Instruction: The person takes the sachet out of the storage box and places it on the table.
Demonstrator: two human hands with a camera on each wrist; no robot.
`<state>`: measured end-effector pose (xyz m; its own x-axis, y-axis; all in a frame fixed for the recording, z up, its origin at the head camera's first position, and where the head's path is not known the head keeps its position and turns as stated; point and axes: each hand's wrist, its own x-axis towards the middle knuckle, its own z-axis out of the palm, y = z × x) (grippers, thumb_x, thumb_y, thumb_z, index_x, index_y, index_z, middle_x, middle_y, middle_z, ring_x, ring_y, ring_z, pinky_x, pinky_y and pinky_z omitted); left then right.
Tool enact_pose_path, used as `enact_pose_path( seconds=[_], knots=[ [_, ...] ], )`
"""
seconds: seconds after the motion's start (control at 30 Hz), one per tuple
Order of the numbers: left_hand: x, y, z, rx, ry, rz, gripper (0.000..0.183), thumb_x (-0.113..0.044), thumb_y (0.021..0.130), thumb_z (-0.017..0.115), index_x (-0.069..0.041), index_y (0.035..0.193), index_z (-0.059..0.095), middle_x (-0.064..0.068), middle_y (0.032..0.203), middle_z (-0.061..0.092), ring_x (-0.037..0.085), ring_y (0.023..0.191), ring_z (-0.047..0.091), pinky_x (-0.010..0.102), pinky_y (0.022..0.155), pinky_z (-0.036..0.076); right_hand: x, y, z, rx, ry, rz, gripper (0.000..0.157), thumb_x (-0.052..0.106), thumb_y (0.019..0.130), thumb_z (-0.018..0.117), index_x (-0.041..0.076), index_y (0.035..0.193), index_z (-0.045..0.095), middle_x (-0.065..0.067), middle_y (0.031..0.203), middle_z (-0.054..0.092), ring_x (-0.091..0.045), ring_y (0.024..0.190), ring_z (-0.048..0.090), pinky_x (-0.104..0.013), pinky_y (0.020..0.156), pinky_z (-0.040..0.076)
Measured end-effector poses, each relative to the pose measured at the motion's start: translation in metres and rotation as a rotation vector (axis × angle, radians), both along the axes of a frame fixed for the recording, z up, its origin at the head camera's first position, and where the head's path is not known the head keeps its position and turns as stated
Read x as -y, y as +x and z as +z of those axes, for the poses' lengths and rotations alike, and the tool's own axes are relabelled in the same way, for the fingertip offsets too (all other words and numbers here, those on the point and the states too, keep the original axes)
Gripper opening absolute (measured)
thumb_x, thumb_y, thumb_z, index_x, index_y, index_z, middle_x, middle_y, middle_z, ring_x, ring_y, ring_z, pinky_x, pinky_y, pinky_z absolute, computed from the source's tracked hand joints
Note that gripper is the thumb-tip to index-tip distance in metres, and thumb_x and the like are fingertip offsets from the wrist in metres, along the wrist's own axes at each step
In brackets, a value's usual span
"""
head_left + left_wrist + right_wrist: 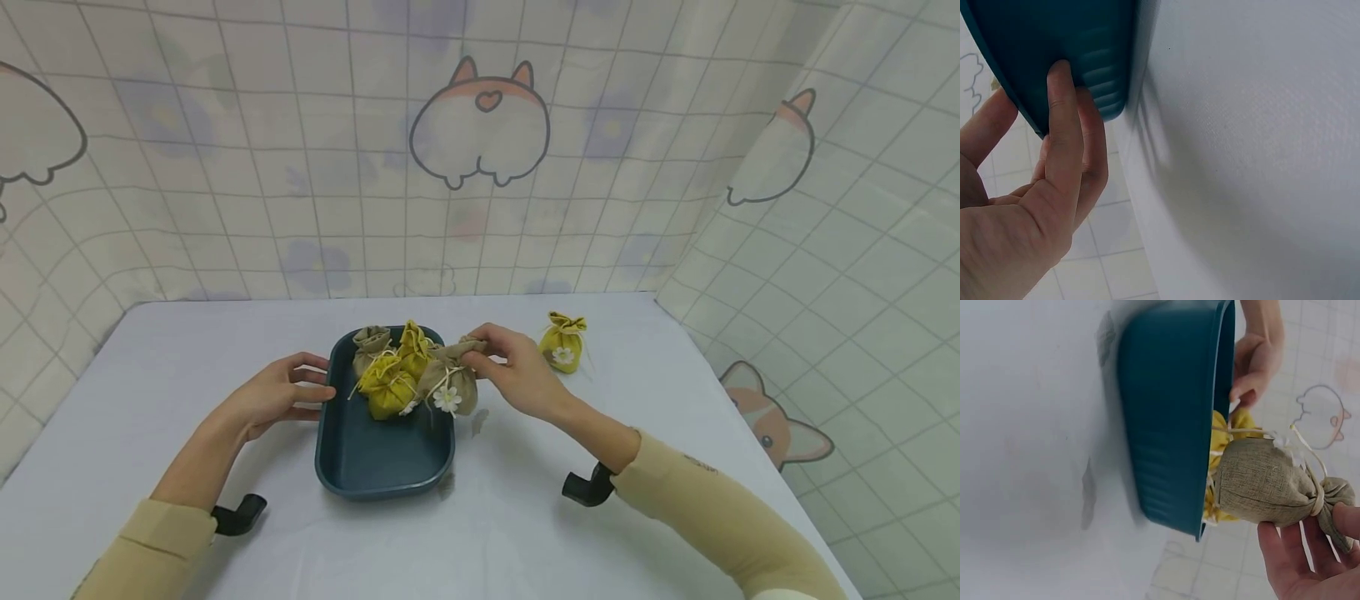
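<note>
From afar, I have the right hand (525, 377) pinching the grey bag (459, 392), hung neck-up beneath it over the right rim of the tray (375, 471), left hand (273, 397) gripping opposite.

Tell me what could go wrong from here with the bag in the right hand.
The right hand holds the grey bag near its gathered neck, so it might slip free. The yellow bags crowd the tray, so the grey bag could land on them and roll out. If the left hand tugs the tray's side, the bags inside might shift.
</note>
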<state>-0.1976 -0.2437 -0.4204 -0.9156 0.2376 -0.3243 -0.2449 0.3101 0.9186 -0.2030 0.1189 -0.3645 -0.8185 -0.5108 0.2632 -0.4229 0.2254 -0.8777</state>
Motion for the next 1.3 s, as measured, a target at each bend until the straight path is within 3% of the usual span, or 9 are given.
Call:
enact_pose_path(
  seconds=[0.4,0.8,1.07,1.3],
  knots=[
    [-0.003,0.002,0.005,0.006,-0.008,0.003,0.067,-0.013,0.099,0.07,0.005,0.15,0.031,0.032,0.144,0.042,0.032,0.108,0.065,0.046,0.093,0.059,-0.039,-0.008,-0.006,-0.009,0.013,-0.082,0.014,0.005,0.103,0.062,-0.003,0.115,0.064,-0.015,0.109,0.07,-0.03,0.102,0.071,-0.038,0.085,0.062],
    [-0.001,-0.001,0.003,-0.004,-0.003,0.003,0.067,-0.013,0.099,0.071,0.005,0.15,0.031,0.031,0.142,0.044,0.032,0.107,0.065,0.046,0.093,0.059,-0.09,-0.024,-0.026,0.043,0.021,-0.192,0.019,0.005,0.104,0.06,-0.005,0.121,0.06,-0.021,0.12,0.066,-0.034,0.113,0.066,-0.033,0.086,0.061],
    [-0.003,0.001,0.004,0.007,-0.014,0.012,0.067,-0.013,0.099,0.071,0.005,0.15,0.032,0.032,0.143,0.043,0.032,0.108,0.065,0.046,0.094,0.058,-0.114,-0.036,-0.04,0.067,0.037,-0.264,0.022,0.005,0.104,0.061,-0.008,0.121,0.06,-0.025,0.12,0.066,-0.036,0.11,0.067,-0.042,0.086,0.061],
    [-0.003,0.003,0.005,0.0,-0.021,0.009,0.066,-0.012,0.099,0.07,0.005,0.15,0.032,0.032,0.142,0.044,0.031,0.106,0.065,0.046,0.093,0.059,-0.128,-0.044,-0.048,0.082,0.047,-0.283,0.024,0.004,0.105,0.059,-0.01,0.124,0.059,-0.027,0.123,0.065,-0.039,0.112,0.066,-0.034,0.085,0.061]
  ],
)
